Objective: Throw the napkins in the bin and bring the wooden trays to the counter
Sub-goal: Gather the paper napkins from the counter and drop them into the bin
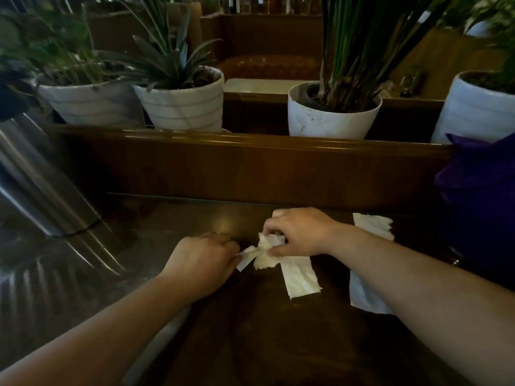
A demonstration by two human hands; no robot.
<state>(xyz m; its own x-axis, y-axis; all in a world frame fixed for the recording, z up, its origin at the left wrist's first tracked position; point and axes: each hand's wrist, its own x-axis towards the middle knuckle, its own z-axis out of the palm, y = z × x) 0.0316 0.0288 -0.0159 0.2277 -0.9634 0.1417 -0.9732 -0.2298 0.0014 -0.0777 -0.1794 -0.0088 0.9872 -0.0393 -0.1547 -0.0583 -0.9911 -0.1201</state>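
**Inspector A:** Starting at the left — what did you record?

**Inspector B:** A metal fixture (41,190) at the table's left edge, not involved. The left hand (206,257) rested knuckles-up on the dark wooden table (250,330), fingers curled shut on a thin strip of the crumpled napkin (267,253).

**Inspector A:** And the right?

**Inspector B:** The right hand (301,232) was closed over the same wad from above, thumb pinching its lower edge. The wad lay between the two hands, touching both.

**Inspector A:** Remaining paper?

**Inspector B:** A flat napkin (299,278) just below the right hand, its long axis running toward the person, slightly tilted. Another torn napkin (373,225) lay beyond the right wrist, and a third sheet (365,295) was partly hidden under the right forearm. All lay rightward — the right hand was clearly nearer.

**Inspector A:** Bin and trays?

**Inspector B:** Neither was in view. In my judgement, gathering was under way; the rest was undone.
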